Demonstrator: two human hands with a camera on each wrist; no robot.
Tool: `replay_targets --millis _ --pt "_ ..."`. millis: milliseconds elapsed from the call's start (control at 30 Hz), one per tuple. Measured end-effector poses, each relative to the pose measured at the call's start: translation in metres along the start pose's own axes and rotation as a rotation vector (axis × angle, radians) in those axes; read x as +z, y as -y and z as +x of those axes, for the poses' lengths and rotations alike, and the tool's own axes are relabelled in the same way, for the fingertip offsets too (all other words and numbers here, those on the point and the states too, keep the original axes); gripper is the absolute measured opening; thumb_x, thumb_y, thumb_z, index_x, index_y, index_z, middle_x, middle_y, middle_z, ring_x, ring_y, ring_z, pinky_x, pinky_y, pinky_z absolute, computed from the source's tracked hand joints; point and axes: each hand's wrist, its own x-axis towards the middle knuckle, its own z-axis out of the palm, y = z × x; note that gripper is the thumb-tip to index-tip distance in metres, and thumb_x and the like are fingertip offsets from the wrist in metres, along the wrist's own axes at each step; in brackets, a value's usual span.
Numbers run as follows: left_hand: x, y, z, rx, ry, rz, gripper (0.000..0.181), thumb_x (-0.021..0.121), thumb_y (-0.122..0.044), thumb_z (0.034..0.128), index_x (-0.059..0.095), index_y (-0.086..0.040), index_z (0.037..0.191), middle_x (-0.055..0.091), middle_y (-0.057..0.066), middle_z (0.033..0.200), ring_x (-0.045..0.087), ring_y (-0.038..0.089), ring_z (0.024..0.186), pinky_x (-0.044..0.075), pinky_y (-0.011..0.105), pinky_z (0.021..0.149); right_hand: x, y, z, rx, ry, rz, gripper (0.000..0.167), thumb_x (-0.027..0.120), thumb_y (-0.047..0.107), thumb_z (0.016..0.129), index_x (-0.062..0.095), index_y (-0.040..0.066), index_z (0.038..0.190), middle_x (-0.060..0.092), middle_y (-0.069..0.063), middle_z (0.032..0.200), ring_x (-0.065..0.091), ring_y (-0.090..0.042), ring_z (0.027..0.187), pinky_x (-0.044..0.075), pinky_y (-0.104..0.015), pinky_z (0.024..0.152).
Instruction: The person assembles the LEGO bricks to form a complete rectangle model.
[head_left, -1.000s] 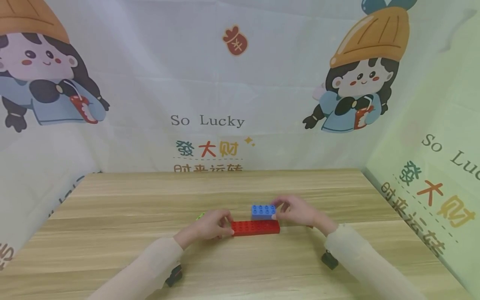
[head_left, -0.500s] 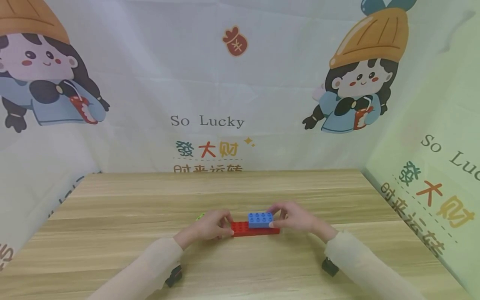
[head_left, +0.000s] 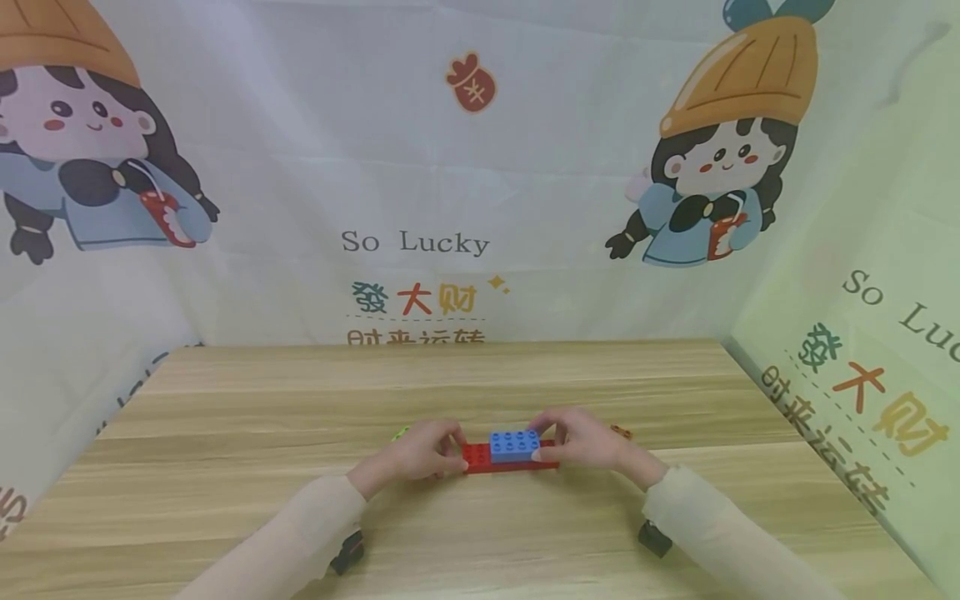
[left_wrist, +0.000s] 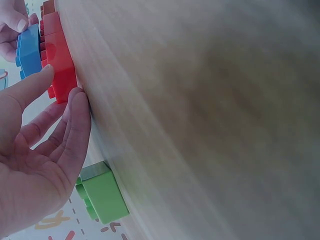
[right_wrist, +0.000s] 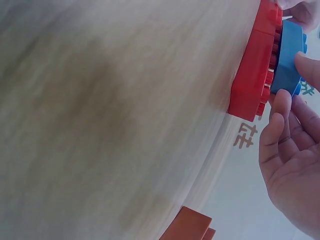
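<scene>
Two red toy bricks (right_wrist: 254,75) lie end to end on the table, studs up, with a seam between them. My left hand (head_left: 426,450) pinches the left end of this row between thumb and fingers. Over the row's middle, a blue eight-stud brick (head_left: 514,447) is gripped at its right end by my right hand (head_left: 588,440). In the right wrist view, red studs still show along the blue brick's underside, so it is not pressed flush; whether it touches them I cannot tell.
A green brick (left_wrist: 105,195) stands on the table behind my left hand. An orange-brown brick (right_wrist: 187,225) lies beyond my right wrist. Printed cloth (head_left: 300,167) hangs at the back and sides of the wooden table (head_left: 480,533).
My right hand has carried the blue brick left and towards me, from behind the red row to above its middle. The left hand has kept its hold on the red end.
</scene>
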Motion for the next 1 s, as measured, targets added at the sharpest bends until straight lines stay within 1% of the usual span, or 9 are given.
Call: replay_targets --millis 133,233,433,633,800,900,933,1000 --pt "0.0002 -0.0004 0.0001 -0.013 0.006 -0.006 0.022 0.066 -0.013 0.0789 0.053 -0.004 0.094 0.056 0.002 0.065 0.051 0.014 0.051 0.042 0.025 0.043 0.0012 -0.0005 0.0009 -0.009 -0.004 -0.001 0.036 0.066 0.023 0.08 0.057 0.007 0.11 0.058 -0.002 0.099 0.049 -0.01 0.063 0.041 -0.025 0.055" --pt "0.0002 -0.0005 0.0001 -0.009 0.003 -0.008 0.022 0.066 -0.013 0.0787 0.053 -0.003 0.094 0.056 0.002 0.065 0.051 0.014 0.051 0.042 0.026 0.043 0.002 -0.0001 0.0014 -0.021 -0.005 0.002 0.036 0.066 0.021 0.079 0.057 0.005 0.11 0.058 -0.004 0.1 0.049 -0.01 0.064 0.042 -0.026 0.056" --pt "0.0004 -0.0004 -0.0002 -0.004 -0.001 -0.007 0.022 0.066 -0.013 0.0787 0.053 -0.003 0.094 0.055 0.002 0.065 0.051 0.014 0.051 0.042 0.026 0.044 0.0022 -0.0002 0.0026 -0.024 0.005 -0.002 0.037 0.066 0.02 0.079 0.057 0.008 0.113 0.057 -0.001 0.101 0.05 -0.01 0.064 0.043 -0.026 0.058" --pt "-0.0002 -0.0023 -0.0006 -0.023 -0.003 -0.006 0.022 0.066 -0.013 0.0787 0.054 -0.004 0.095 0.055 0.001 0.065 0.051 0.013 0.051 0.043 0.026 0.044 0.002 -0.0024 0.0035 -0.029 0.007 -0.01 0.036 0.066 0.022 0.08 0.057 0.01 0.113 0.057 0.001 0.101 0.05 -0.009 0.066 0.044 -0.026 0.06" --pt "-0.0003 -0.0022 -0.0001 -0.025 -0.003 -0.007 0.024 0.067 -0.013 0.0786 0.054 -0.003 0.096 0.054 0.001 0.067 0.05 0.013 0.051 0.042 0.026 0.045 0.0024 -0.0034 0.0041 -0.027 0.006 0.005 0.036 0.066 0.022 0.079 0.058 0.01 0.112 0.057 0.001 0.101 0.051 -0.009 0.065 0.044 -0.027 0.059" --pt "-0.0003 -0.0014 0.0003 -0.016 -0.001 0.005 0.028 0.067 -0.015 0.0781 0.053 -0.002 0.098 0.054 0.001 0.067 0.049 0.012 0.049 0.042 0.026 0.044 0.0031 -0.0041 0.0043 -0.02 0.003 0.009 0.036 0.066 0.022 0.079 0.058 0.011 0.112 0.057 0.002 0.101 0.051 -0.009 0.065 0.044 -0.027 0.059" --pt "-0.0001 -0.0011 0.0009 -0.006 -0.006 0.025 0.03 0.067 -0.017 0.0783 0.053 -0.002 0.099 0.054 0.0 0.067 0.05 0.011 0.05 0.042 0.026 0.045 0.0033 -0.0044 0.0042 -0.017 0.003 0.011 0.036 0.067 0.023 0.079 0.059 0.011 0.112 0.057 0.002 0.101 0.051 -0.009 0.065 0.044 -0.027 0.059" --pt "0.0005 -0.0017 0.0026 0.013 -0.029 0.077 0.033 0.067 -0.024 0.0784 0.054 -0.003 0.1 0.055 0.0 0.071 0.05 0.011 0.055 0.043 0.027 0.051 0.0035 -0.005 0.0043 -0.014 0.003 0.017 0.036 0.067 0.023 0.079 0.059 0.011 0.112 0.058 0.002 0.101 0.051 -0.009 0.065 0.044 -0.027 0.06"
